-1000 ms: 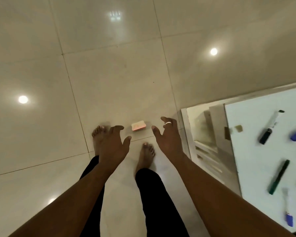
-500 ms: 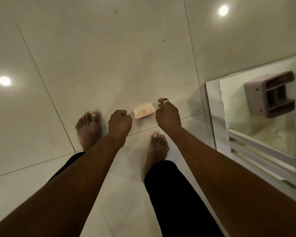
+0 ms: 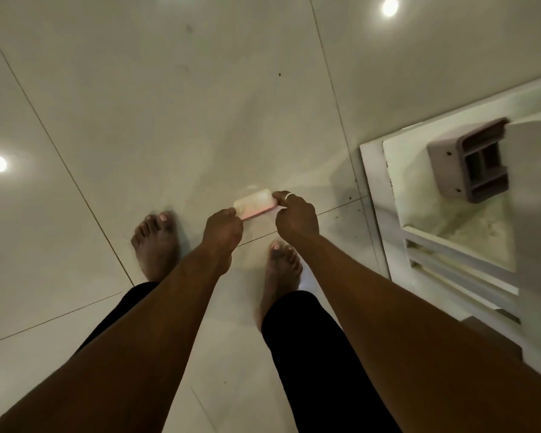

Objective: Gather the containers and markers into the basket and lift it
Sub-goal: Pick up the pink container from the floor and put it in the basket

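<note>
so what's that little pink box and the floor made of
Little pink box: probably plastic, with a whitish matte top and a glowing translucent pink edge; blur leaves it uncertain. Floor: likely polished ceramic or stone tile, shown by thin grout lines and mirror-like reflections of ceiling lights.

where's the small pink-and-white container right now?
Head view, centre: the small container is down at the tiled floor ahead of the person's toes, pinched at its ends by the left hand and right hand.

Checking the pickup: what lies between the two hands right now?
In the head view, the small pink-and-white container on the floor tiles lies between the left hand and right hand, each touching one end.
</note>
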